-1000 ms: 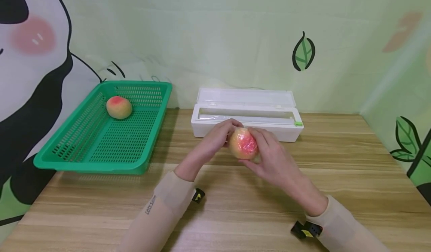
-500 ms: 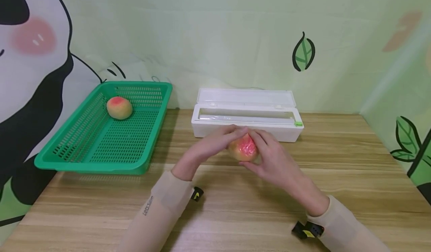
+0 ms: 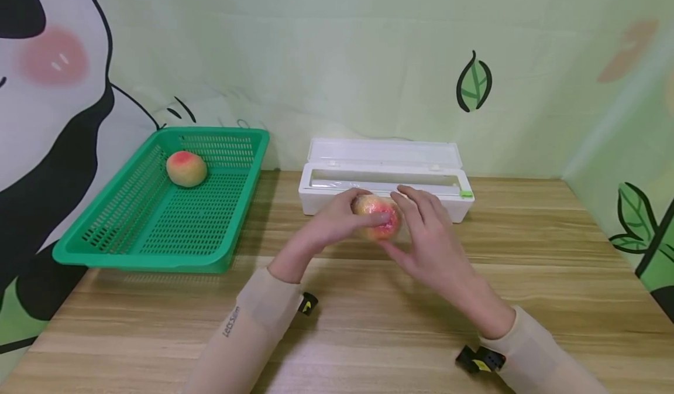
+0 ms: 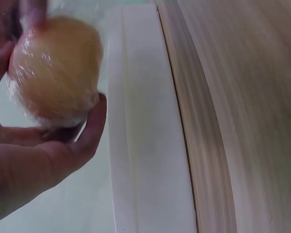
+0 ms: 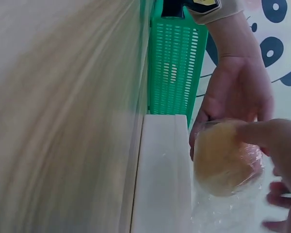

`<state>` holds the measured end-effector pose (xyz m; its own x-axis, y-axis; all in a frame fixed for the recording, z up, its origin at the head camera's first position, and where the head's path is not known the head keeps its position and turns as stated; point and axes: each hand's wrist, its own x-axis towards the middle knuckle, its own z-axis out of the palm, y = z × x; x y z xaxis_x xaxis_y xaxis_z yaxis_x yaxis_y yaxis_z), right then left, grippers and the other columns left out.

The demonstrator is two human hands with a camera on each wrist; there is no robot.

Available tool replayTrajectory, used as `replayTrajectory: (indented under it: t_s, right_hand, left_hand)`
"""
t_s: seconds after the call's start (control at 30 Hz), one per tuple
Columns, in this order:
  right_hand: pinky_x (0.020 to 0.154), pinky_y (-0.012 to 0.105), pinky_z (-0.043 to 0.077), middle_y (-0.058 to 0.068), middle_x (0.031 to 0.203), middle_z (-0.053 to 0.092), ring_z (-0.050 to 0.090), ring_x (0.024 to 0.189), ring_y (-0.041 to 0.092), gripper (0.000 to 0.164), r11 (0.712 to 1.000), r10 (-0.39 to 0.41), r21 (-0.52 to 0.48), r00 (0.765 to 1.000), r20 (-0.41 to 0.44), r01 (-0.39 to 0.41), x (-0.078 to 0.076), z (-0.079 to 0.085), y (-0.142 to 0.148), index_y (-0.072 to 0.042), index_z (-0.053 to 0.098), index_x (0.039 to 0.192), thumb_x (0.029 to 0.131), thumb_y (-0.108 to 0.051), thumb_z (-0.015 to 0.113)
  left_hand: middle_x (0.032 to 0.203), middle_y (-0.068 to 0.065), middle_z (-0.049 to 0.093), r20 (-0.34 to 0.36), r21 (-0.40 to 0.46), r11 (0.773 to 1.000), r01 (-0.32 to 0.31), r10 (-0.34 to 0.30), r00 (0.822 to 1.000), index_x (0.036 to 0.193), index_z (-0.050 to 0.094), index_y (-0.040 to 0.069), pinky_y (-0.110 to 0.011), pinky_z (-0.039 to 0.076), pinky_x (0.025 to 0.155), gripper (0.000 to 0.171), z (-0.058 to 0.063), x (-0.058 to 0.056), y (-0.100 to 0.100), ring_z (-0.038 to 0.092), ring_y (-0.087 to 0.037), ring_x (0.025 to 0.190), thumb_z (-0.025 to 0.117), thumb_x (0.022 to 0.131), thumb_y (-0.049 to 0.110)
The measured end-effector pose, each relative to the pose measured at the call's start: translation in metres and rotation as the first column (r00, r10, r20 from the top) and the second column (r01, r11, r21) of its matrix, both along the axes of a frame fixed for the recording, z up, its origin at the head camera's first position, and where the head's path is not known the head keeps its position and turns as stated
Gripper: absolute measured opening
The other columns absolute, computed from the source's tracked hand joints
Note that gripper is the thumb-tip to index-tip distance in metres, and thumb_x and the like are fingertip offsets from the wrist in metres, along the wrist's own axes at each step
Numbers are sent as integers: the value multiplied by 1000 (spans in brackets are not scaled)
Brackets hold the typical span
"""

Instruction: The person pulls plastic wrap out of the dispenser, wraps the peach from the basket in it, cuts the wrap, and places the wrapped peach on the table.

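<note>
Wrapped peach: we see a round peach (image 4: 60,73) under clear, tight film (image 4: 46,57) that wrinkles and throws small white glints; its skin runs from pale yellow-orange to a pink-red blush, strongest in the head view on the side towards our right hand.
Where it is: between our two hands, held above the surface (image 3: 337,347), near the middle of its back edge and just in front of the white box.
Left hand: our left hand (image 3: 333,225) grips the peach, fingers bent round its far side and thumb laid across its front.
Right hand: our right hand (image 3: 434,239) has its thumb against the peach while the loosely spread fingers lie close to the fruit; we cannot tell whether every fingertip is clear of it.
White box: a long white box (image 3: 329,202) sits along the back edge of the surface, its lid (image 3: 381,153) tipped open at the rear, a clear roll (image 3: 342,184) showing in the slot and a green tab (image 3: 466,194) near its right end.
Green basket: we find a slatted green basket (image 3: 142,260) at the back left corner of the surface.
Second peach: a yellow peach with a red top (image 3: 186,170) rests inside the basket, towards its back left corner.
</note>
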<state>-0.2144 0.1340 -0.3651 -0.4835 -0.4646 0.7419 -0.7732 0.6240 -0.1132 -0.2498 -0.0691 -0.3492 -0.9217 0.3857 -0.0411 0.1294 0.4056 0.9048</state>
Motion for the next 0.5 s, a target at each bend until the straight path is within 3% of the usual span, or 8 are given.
replayTrajectory:
  t_s: [0.1,0.17,0.3,0.5]
  right_hand:
    - [87,38,41,16,107,58,55,97,34,31,992,19,-122,995,-97,-31,2,2,-2,6,60,107,83,-13,63]
    - [76,32,44,13,96,59,56,84,28,21,983,32,-174,992,-119,-53,4,2,-3,4,60,96,84,-10,52]
    - [66,26,48,9,91,59,57,75,20,21,979,72,-188,996,-43,-79,7,0,-3,3,59,96,85,-8,46]
    - [74,28,50,12,103,58,58,88,25,29,971,82,-234,992,96,-58,4,-4,-1,6,56,110,84,-2,47]
  left_hand:
    - [110,-1,60,-39,25,998,-61,62,997,132,51,7,-27,51,76,68,1,0,0,62,-18,96,75,84,49]
    - [110,0,60,-70,40,995,-92,94,993,130,52,10,-26,50,76,65,2,0,0,61,-17,96,75,83,49]
    - [111,0,60,-134,110,991,-82,96,986,127,55,10,-27,50,77,59,3,0,2,60,-18,98,76,85,44]
    - [113,1,58,-182,148,987,-66,92,979,132,53,8,-26,51,78,61,5,1,5,60,-16,100,75,86,42]
